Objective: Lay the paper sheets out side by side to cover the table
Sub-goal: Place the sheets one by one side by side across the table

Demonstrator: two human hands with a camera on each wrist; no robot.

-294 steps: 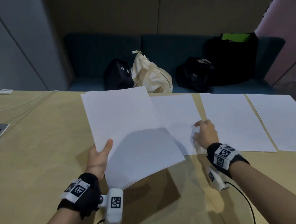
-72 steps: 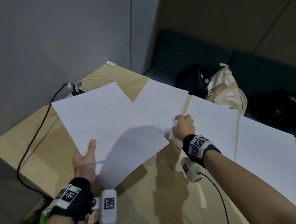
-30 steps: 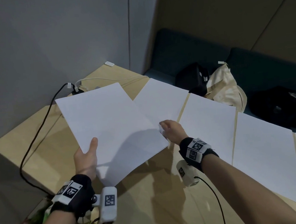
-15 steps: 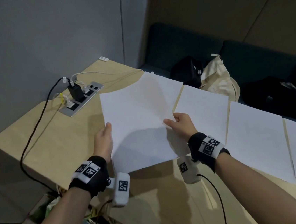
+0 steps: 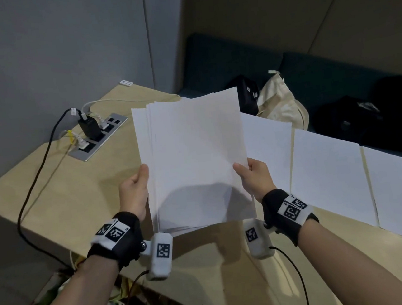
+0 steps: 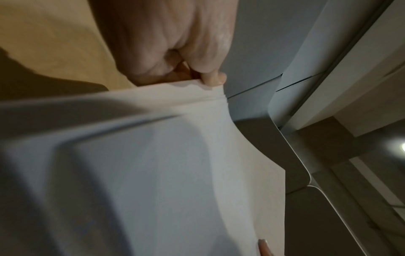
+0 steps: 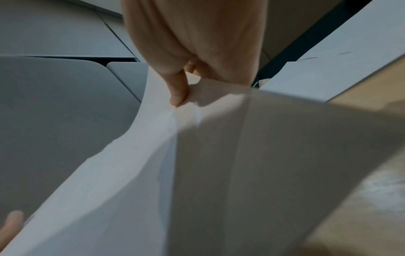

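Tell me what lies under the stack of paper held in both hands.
Under the paper stack, held by the left hand and right hand, bare wooden table shows around its edges. Whether a laid sheet lies beneath it cannot be seen; the stack covers that spot.

1. I see a light wooden counter (image 5: pixel 80 197) running away to my right, its left end cut square.
2. Three white paper sheets (image 5: pixel 329 176) lie flat on it side by side along the far edge, narrow strips of wood showing between them.
3. A metal socket panel (image 5: pixel 99 140) is set into the far left corner, with a black charger (image 5: pixel 89 126) and white plugs in it.
4. A black cable (image 5: pixel 34 179) trails from there over the left edge.
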